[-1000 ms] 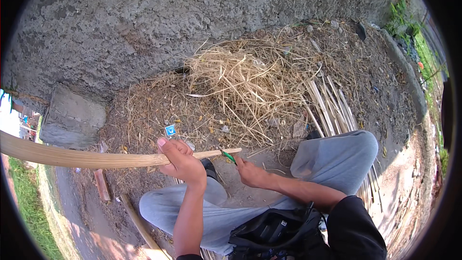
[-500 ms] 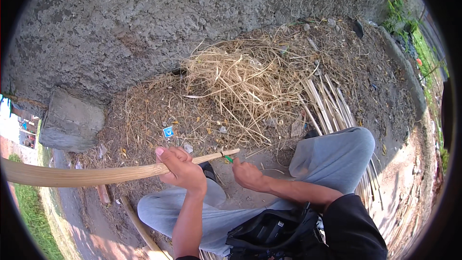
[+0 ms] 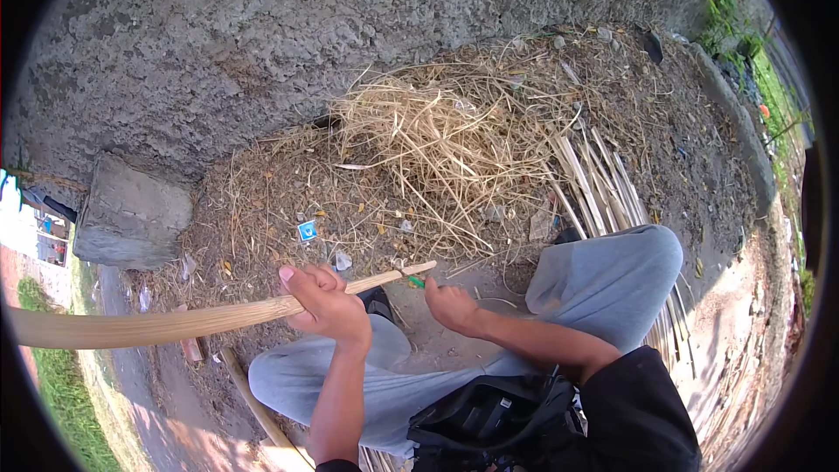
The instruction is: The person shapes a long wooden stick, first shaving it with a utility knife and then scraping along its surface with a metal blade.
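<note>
A long, pale bamboo strip (image 3: 188, 320) runs from the left edge to a narrow tip in the middle of the view. My left hand (image 3: 328, 301) is closed around it, a short way from the tip, with the thumb pointing left. Close to the tip, my right hand (image 3: 450, 307) is wrapped round a green-handled knife (image 3: 417, 281). The knife's dark, short blade crosses the strip just short of its tip; how deep it sits in the bamboo I cannot tell. Most of the knife handle is hidden by my fingers.
Thin bamboo shavings (image 3: 428, 149) lie heaped against a rough grey wall (image 3: 288, 26). Several split strips (image 3: 599, 179) lie beyond my right knee (image 3: 612, 271). A concrete block (image 3: 135, 214) stands at the left, and a small blue packet (image 3: 307, 231) is on the ground.
The strip has tilted slightly, its left part lower and its tip a little higher. My right hand and the knife have shifted slightly away from me. Both hands keep their hold.
</note>
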Demonstrator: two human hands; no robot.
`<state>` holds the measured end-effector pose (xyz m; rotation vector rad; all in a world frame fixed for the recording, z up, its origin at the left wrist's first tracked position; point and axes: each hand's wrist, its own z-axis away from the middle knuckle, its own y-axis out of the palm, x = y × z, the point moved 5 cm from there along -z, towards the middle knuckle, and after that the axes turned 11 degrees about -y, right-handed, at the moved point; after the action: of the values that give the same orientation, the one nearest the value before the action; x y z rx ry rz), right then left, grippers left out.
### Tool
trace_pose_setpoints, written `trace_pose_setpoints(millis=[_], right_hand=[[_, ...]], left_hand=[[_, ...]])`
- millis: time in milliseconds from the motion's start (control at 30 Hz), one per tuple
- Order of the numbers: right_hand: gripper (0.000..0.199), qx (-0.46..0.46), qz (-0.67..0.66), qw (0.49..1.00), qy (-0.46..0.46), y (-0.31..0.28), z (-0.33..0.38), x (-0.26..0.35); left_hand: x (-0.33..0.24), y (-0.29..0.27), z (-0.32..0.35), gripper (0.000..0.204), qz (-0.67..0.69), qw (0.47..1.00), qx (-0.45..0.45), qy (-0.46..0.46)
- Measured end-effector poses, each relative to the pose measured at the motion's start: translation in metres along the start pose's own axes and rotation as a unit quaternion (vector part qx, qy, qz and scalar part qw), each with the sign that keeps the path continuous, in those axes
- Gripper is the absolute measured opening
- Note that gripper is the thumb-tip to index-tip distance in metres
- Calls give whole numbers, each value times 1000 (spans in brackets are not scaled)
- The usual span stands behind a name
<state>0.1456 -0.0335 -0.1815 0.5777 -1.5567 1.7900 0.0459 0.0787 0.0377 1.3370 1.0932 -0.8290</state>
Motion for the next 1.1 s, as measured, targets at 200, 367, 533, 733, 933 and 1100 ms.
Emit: trace_pose_setpoints(millis=[200,367,533,733,933,1100], right_hand=[[16,2,-39,998,-52,-36,9,82],[16,17,12,1000,-15,-11,-7,28],[17,19,7,999,-25,-14,2,41],[19,22,18,999,-27,-11,-9,34],[20,5,31,999,-26,19,-11,-5],[27,52,-547,823,142,11,-10,-6]], left_hand=[[-5,-9,-3,44,-11,1000,-21,-2],[5,-10,-8,44,-9,999,-33,11],[-2,-9,2,43,-6,1000,-2,6],[0,-16,-7,43,-4,1000,-18,11],[-2,-5,-2,43,-17,1000,-3,21],[-1,0,-3,44,-15,1000,6,12]])
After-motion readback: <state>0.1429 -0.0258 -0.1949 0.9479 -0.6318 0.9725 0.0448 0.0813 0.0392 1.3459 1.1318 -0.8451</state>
